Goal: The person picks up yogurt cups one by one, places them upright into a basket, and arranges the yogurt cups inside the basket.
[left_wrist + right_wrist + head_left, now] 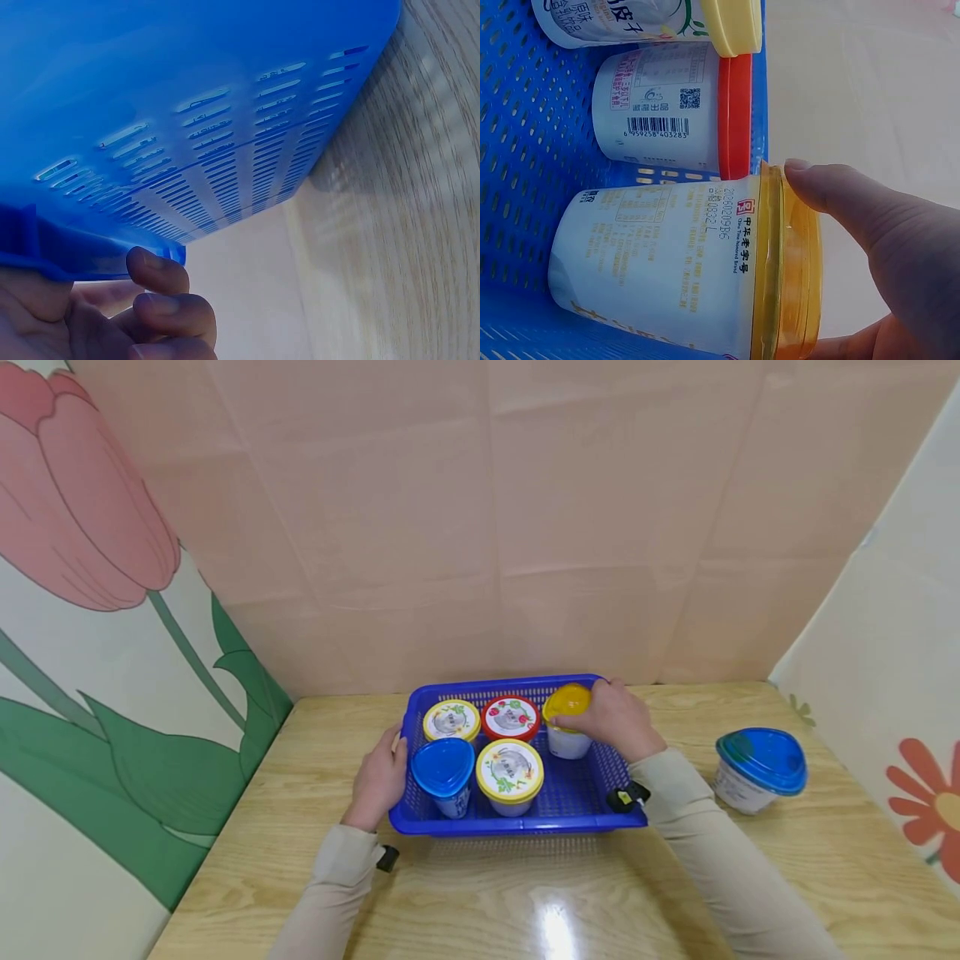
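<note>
A blue plastic basket [517, 825] stands on the table with several lidded tubs in it. My left hand [378, 781] grips its left rim; in the left wrist view the curled fingers [176, 311] are at the rim's underside. My right hand [618, 718] holds a white yogurt cup [652, 262] by its clear yellow lid [567, 700], in the basket's back right corner. Beside that cup are a red-lidded tub [511, 717] and a yellow-rimmed tub [452, 720]. In front stand a blue-lidded cup [443, 768] and another yellow-rimmed tub [510, 771].
A white tub with a blue lid [763, 762] sits on the wooden table [285, 860], right of the basket. Behind the table rises a beige covered wall [480, 543]. Flower-printed panels [915, 693] stand at both sides.
</note>
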Tool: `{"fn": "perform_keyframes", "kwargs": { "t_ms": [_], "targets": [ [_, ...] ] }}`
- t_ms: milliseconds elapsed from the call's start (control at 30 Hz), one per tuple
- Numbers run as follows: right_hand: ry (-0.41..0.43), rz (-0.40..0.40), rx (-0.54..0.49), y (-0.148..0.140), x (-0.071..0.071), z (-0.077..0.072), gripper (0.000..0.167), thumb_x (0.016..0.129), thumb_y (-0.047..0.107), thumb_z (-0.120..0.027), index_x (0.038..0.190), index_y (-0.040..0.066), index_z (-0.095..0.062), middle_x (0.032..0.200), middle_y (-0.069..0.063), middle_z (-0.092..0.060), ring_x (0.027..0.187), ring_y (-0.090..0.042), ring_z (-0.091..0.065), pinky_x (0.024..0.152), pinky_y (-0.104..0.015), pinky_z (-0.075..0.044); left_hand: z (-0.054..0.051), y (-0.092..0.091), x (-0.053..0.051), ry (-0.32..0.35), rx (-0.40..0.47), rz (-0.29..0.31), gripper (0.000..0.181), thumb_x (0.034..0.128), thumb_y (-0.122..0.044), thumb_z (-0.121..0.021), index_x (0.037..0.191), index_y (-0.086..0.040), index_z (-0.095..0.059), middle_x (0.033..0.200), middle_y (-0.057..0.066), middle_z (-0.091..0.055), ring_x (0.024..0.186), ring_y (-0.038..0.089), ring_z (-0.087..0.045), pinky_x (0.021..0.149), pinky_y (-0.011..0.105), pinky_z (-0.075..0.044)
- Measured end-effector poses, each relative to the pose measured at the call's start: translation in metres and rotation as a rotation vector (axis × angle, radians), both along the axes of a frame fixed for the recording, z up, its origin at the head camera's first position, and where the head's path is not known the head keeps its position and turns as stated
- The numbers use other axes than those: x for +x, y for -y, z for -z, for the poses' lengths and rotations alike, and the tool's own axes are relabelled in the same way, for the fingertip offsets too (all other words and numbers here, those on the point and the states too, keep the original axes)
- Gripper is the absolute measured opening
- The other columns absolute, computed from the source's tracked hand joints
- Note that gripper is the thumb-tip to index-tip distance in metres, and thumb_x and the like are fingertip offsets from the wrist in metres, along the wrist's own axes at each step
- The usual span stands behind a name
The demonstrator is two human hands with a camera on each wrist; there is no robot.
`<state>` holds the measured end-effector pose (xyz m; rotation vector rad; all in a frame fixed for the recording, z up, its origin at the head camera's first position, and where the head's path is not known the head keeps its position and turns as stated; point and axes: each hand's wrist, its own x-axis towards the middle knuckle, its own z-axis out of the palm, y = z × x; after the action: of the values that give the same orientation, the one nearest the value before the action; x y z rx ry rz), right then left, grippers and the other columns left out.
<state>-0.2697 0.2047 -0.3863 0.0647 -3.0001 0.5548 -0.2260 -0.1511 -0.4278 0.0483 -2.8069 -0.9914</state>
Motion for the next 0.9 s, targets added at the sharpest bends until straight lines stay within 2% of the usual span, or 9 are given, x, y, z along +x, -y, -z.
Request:
{"fn": "perform_keyframes", "kwargs": {
  "t_ms": [367, 567, 900],
  "targets": [
    [0.025, 0.0, -0.007, -0.0008, 0.0008, 0.0004, 0.077, 0.074, 0.064, -0.077, 0.102, -0.005, -0.058, 0.092, -0.018, -0.054, 0.075, -0.03, -0.054, 0.056, -0.038, -0.041, -0.0001, 0.0, 0.0005, -0.009, 0.002, 0.005, 0.046, 0.1077, -0.03, -0.04, 0.146, -0.008, -0.048, 0.089, 0.013, -0.069, 0.076, 0.027, -0.064, 0.061, 0.042, -0.048],
    [0.024, -0.001, -0.011, -0.0001, 0.0021, 0.0004, 0.076, 0.074, 0.064, -0.077, 0.102, -0.005, -0.058, 0.093, -0.019, -0.055, 0.076, -0.031, -0.054, 0.057, -0.039, -0.041, 0.0003, 0.0001, 0.0014, 0.004, 0.011, 0.006, 0.046, 0.1079, -0.03, -0.04, 0.147, -0.007, -0.047, 0.087, 0.012, -0.068, 0.073, 0.025, -0.063, 0.059, 0.039, -0.047],
    [-0.008, -0.01, -0.031, 0.0005, 0.0019, -0.0005, 0.067, 0.073, 0.062, -0.078, 0.092, 0.001, -0.058, 0.086, -0.014, -0.054, 0.072, -0.028, -0.053, 0.054, -0.037, -0.038, -0.0009, -0.0003, 0.0009, 0.005, 0.003, 0.006, 0.046, 0.108, -0.031, -0.039, 0.147, -0.008, -0.047, 0.086, 0.012, -0.067, 0.072, 0.025, -0.062, 0.058, 0.037, -0.046]
  ]
}}
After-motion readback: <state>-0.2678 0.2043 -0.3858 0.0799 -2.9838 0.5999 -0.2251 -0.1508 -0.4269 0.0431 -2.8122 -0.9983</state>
